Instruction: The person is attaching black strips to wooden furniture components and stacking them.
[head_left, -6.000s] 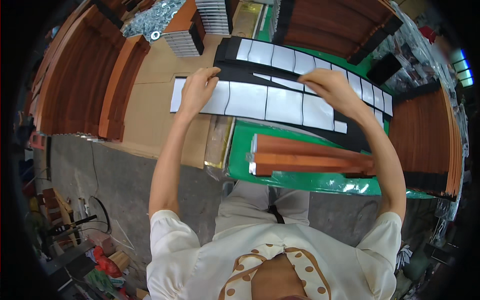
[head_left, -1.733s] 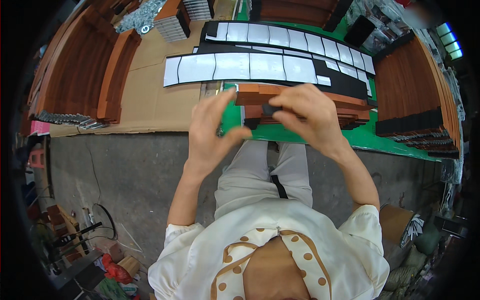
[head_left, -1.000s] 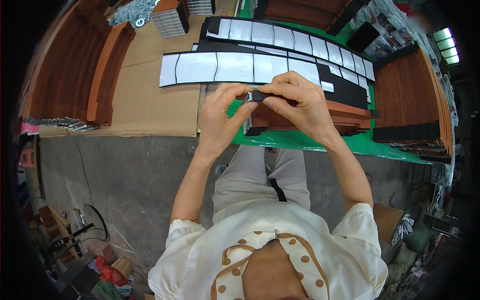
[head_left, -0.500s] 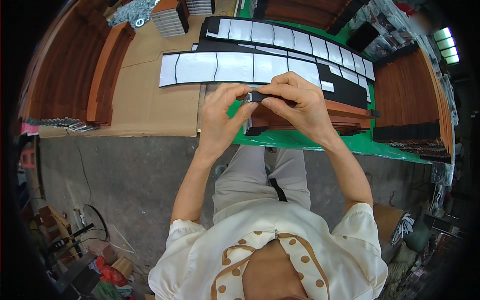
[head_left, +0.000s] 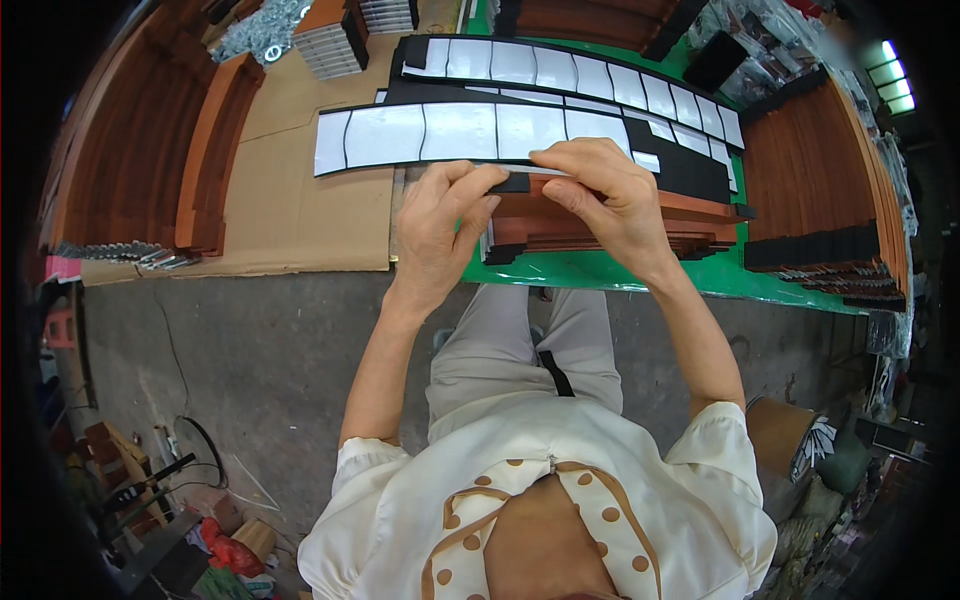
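Change: since half a second ago I see both hands hold as they were, the small black pad (head_left: 512, 182) unmoved between them.
Left hand (head_left: 440, 235): grip pinched on the pad's left end.
Right hand (head_left: 605, 200): grip pinched on its right end.
Pad: above the stacked wooden slats (head_left: 700, 215) on the green worktop (head_left: 620, 275).
Around: white-backed strips (head_left: 440, 132) beyond, cardboard sheet (head_left: 290, 215) left.
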